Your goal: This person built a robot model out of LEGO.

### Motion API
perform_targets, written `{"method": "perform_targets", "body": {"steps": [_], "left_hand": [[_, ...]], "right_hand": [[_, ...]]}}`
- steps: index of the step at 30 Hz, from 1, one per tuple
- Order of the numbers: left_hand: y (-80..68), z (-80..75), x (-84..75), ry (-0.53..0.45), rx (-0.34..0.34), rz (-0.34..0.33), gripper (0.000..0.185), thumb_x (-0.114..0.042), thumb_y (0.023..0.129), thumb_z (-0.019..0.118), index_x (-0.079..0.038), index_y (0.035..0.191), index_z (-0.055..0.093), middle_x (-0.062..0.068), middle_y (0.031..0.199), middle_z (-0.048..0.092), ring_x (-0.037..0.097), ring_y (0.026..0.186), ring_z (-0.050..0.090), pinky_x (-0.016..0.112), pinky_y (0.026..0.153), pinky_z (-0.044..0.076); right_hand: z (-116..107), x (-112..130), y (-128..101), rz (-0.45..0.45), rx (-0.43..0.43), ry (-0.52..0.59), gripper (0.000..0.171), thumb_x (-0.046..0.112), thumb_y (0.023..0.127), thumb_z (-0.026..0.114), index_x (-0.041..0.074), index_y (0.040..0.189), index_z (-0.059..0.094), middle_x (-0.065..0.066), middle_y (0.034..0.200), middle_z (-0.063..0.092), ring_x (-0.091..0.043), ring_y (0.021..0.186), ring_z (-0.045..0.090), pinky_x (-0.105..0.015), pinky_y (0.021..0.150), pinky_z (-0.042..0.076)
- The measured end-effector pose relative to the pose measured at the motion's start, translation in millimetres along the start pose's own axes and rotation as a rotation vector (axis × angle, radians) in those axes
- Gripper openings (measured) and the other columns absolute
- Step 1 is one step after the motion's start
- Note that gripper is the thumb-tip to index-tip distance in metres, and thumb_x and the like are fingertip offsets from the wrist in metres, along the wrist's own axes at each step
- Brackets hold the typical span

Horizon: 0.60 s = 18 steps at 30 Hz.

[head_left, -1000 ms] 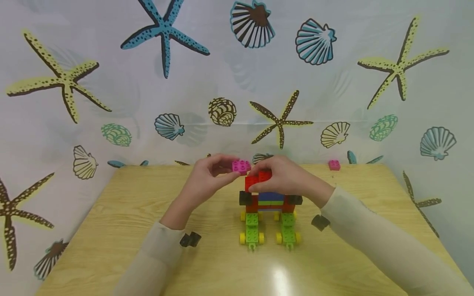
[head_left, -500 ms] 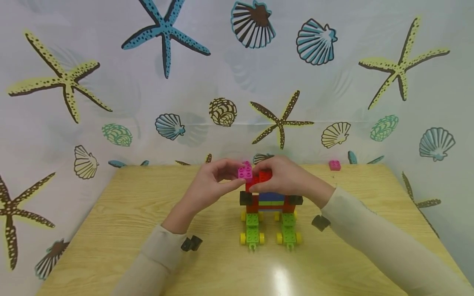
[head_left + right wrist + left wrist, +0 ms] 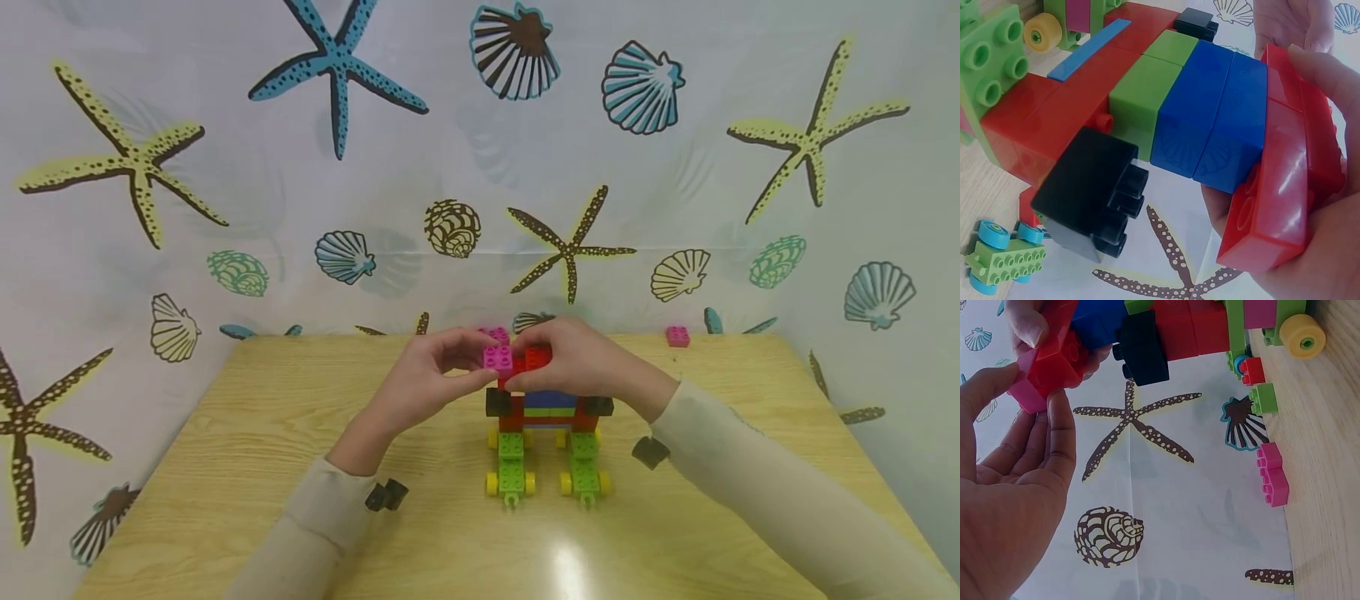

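Note:
My left hand pinches a pink brick between thumb and fingers. In the left wrist view this pink brick touches the end of a red brick. My right hand grips the red bricks on top of a toy brick build. Below them the build has blue bricks, green bricks, red bricks and a black brick on each side. It stands on two green wheeled bases with yellow wheels. My palms hide part of the top.
A loose pink brick lies at the table's back right. Behind the build are more pink bricks, a small green brick and a small red brick. A green car base with blue wheels stands nearby. A patterned cloth hangs behind the wooden table.
My left hand has moved slightly right and down, bringing the pink brick from beside the build against the red bricks' left end. My right hand has stayed in place.

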<state>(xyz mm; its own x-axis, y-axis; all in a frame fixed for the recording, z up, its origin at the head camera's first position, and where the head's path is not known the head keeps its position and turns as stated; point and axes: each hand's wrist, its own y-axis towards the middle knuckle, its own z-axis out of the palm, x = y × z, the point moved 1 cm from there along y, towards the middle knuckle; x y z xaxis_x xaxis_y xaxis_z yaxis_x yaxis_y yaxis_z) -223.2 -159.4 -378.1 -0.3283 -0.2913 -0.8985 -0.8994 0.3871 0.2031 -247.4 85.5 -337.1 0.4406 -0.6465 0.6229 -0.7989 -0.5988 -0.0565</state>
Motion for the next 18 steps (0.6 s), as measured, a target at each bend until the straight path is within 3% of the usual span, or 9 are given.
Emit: {"method": "perform_targets", "body": {"steps": [11, 18], "left_hand": [[1.1, -2.1, 2.2, 0.02, 0.02, 0.009, 0.036, -0.013, 0.101, 0.083, -0.005, 0.135, 0.075, 0.014, 0.126, 0.08, 0.022, 0.108, 0.076, 0.026, 0.098, 0.065], [2.0, -3.1, -0.5, 0.018, 0.026, -0.001, 0.035, -0.013, 0.1, 0.084, -0.006, 0.134, 0.076, 0.013, 0.126, 0.08, 0.024, 0.108, 0.076, 0.019, 0.096, 0.064]], "right_hand": [[0.6, -4.0, 0.6, -0.036, -0.019, 0.015, 0.042, 0.045, 0.097, 0.087, 0.017, 0.128, 0.079, 0.001, 0.107, 0.076, -0.021, 0.1, 0.061, -0.033, 0.08, 0.056], [0.7, -3.9, 0.3, -0.046, -0.032, 0.018, 0.039, 0.044, 0.097, 0.087, 0.018, 0.125, 0.078, 0.001, 0.104, 0.075, -0.021, 0.099, 0.061, -0.033, 0.08, 0.055]]}}
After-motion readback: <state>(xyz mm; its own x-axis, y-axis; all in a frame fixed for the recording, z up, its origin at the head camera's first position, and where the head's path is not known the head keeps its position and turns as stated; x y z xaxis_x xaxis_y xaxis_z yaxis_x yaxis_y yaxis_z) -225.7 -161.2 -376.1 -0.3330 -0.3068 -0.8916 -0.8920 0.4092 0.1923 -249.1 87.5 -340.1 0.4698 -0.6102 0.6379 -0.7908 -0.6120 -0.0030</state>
